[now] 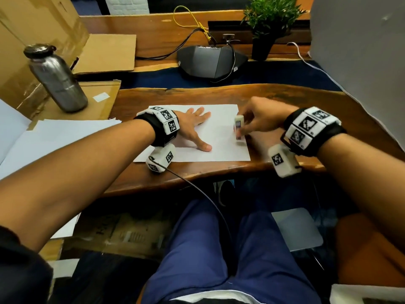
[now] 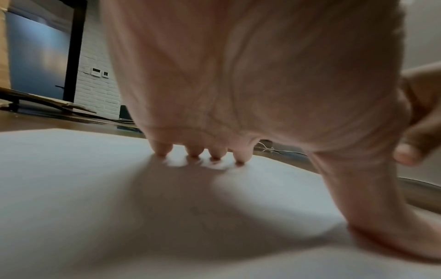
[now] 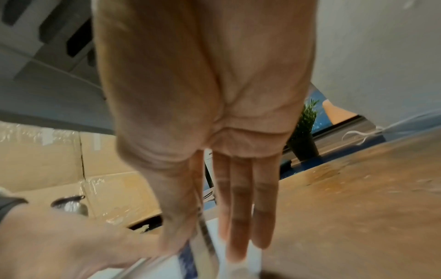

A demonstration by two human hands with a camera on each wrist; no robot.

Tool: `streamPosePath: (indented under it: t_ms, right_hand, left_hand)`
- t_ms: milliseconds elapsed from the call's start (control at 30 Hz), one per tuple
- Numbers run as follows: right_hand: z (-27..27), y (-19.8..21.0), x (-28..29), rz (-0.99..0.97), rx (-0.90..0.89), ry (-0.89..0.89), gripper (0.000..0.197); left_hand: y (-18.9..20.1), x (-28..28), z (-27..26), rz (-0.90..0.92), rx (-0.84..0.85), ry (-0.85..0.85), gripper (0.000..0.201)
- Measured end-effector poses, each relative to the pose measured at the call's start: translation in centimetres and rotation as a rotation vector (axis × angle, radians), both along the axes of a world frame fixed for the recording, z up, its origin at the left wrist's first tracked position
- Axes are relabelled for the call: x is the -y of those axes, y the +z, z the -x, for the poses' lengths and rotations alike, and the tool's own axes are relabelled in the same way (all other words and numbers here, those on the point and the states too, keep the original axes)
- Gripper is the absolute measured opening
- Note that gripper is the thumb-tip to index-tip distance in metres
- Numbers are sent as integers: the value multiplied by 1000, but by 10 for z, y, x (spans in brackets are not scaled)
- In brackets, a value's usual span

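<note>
A white sheet of paper [image 1: 219, 148] lies on the wooden desk [image 1: 274, 102]. My left hand [image 1: 194, 126] presses flat on the sheet's left half, fingers spread; in the left wrist view its fingertips [image 2: 194, 152] touch the paper [image 2: 71, 188]. My right hand [image 1: 260, 120] pinches a small white eraser with a printed sleeve [image 1: 239, 129] at the sheet's right edge, its lower end on the paper. The eraser is blurred. In the right wrist view the eraser [image 3: 203, 251] sits between thumb and forefinger while the other fingers [image 3: 238, 207] stay straight.
A steel water bottle [image 1: 55, 79] stands at the left on cardboard [image 1: 98, 99]. Loose white sheets [image 1: 54, 137] lie at the left. A black speaker device [image 1: 210, 60] with cables and a potted plant [image 1: 268, 27] sit at the back. A white panel [image 1: 361, 62] stands at the right.
</note>
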State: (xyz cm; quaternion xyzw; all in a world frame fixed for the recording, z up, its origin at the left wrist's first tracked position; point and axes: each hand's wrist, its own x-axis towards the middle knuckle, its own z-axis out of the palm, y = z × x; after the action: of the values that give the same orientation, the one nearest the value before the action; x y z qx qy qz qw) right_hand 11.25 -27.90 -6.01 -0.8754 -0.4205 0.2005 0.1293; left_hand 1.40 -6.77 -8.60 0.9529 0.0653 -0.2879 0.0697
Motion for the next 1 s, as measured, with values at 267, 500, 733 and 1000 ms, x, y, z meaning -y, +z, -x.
streamPosePath:
  t_ms: [267, 500, 733, 1000]
  right_hand:
    - [-15, -21, -61, -210, 6, -233, 16]
    - [-24, -28, -55, -240, -141, -281, 20]
    - [-25, -25, -57, -209, -174, -248, 19]
    - [-28, -19, -83, -272, -114, -274, 23]
  left_hand:
    - [-3, -4, -13, -22, -29, 8, 134]
    - [-7, -5, -16, -10, -20, 21, 133]
    - [-6, -3, -14, -16, -7, 34, 134]
    - [-4, -1, -10, -26, 16, 59, 139]
